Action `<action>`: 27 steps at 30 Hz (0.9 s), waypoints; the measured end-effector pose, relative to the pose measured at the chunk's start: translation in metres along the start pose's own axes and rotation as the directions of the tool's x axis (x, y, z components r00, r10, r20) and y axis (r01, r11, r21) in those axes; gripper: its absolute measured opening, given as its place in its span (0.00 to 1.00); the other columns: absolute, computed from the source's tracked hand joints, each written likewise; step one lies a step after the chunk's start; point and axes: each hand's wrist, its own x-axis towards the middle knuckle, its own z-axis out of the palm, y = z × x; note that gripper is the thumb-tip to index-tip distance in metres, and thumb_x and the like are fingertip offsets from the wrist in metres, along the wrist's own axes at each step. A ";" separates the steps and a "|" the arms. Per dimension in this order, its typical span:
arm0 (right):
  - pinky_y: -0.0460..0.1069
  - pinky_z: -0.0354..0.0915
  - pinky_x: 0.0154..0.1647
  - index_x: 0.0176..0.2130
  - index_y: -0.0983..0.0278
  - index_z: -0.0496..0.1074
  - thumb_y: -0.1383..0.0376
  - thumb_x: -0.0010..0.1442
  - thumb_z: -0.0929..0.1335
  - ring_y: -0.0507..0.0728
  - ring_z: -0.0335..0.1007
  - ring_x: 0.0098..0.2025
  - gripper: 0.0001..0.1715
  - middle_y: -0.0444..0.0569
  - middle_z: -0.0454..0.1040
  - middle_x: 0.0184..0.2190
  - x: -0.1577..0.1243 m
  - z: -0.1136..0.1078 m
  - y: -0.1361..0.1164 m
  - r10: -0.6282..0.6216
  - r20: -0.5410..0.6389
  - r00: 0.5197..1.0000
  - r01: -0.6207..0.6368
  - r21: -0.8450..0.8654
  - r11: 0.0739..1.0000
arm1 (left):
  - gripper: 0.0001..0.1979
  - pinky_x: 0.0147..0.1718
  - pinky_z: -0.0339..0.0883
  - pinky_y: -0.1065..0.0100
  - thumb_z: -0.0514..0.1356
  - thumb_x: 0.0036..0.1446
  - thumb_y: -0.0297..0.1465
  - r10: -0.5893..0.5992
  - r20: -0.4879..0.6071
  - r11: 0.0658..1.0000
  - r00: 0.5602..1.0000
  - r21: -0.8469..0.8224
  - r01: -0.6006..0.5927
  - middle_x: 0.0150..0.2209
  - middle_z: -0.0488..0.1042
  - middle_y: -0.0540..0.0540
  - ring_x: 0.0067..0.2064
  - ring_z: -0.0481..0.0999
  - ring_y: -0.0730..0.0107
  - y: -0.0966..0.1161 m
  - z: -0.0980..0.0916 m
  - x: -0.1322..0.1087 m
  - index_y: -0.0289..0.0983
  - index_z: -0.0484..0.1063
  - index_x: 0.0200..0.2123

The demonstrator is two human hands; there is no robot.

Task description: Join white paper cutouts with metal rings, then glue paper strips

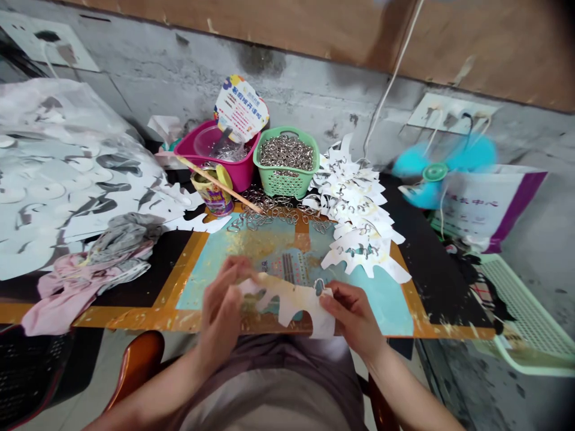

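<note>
Both my hands hold one white die-cut card piece (291, 302) just above the near edge of the table. My left hand (222, 308) pinches its left end with the fingers closed. My right hand (353, 314) grips its right end, where a small metal clip (320, 286) sits at the card's top edge. Behind, a row of similar white card pieces (359, 221) with clips lies overlapped on the blue-and-gold mat (269, 251). Loose metal clips (265, 212) lie in a heap beyond the mat.
A green basket (287, 179) full of metal clips stands at the back beside a pink tub (240, 170) and a small can (215, 194) with a stick. White cut sheets (58, 185) and crumpled cloth (90, 269) lie left. A turquoise fan (433, 173) spins right.
</note>
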 end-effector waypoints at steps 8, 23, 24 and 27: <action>0.46 0.48 0.25 0.27 0.64 0.65 0.52 0.61 0.70 0.49 0.48 0.25 0.21 0.40 0.56 0.22 -0.010 0.020 0.006 -0.053 -0.029 0.998 0.050 -0.106 0.993 | 0.25 0.28 0.61 0.71 0.62 0.55 0.54 -0.297 0.156 0.898 0.942 -0.289 0.331 0.26 0.67 0.51 0.27 0.64 0.74 -0.007 0.059 -0.029 0.36 0.70 0.31; 0.45 0.47 0.20 0.22 0.64 0.65 0.50 0.58 0.71 0.47 0.47 0.19 0.24 0.38 0.56 0.18 0.008 0.018 -0.028 0.126 0.133 0.983 -0.128 0.004 0.992 | 0.19 0.32 0.72 0.69 0.64 0.56 0.48 -0.273 0.172 0.888 0.946 -0.333 0.317 0.29 0.76 0.48 0.30 0.74 0.71 -0.021 0.067 -0.020 0.37 0.71 0.35; 0.45 0.47 0.19 0.22 0.64 0.66 0.51 0.57 0.72 0.47 0.48 0.18 0.24 0.38 0.57 0.17 0.009 0.020 -0.026 0.168 0.135 0.976 -0.179 0.069 0.981 | 0.19 0.35 0.73 0.68 0.63 0.57 0.49 -0.263 0.181 0.887 0.948 -0.341 0.312 0.31 0.77 0.47 0.31 0.75 0.70 -0.023 0.066 -0.021 0.37 0.72 0.37; 0.44 0.46 0.17 0.21 0.64 0.67 0.51 0.54 0.74 0.47 0.49 0.17 0.24 0.38 0.58 0.15 0.012 0.022 -0.020 0.216 0.142 0.966 -0.234 0.131 0.963 | 0.20 0.39 0.74 0.66 0.64 0.56 0.49 -0.301 0.174 0.870 0.938 -0.353 0.345 0.33 0.78 0.47 0.35 0.77 0.67 -0.031 0.064 -0.025 0.37 0.73 0.39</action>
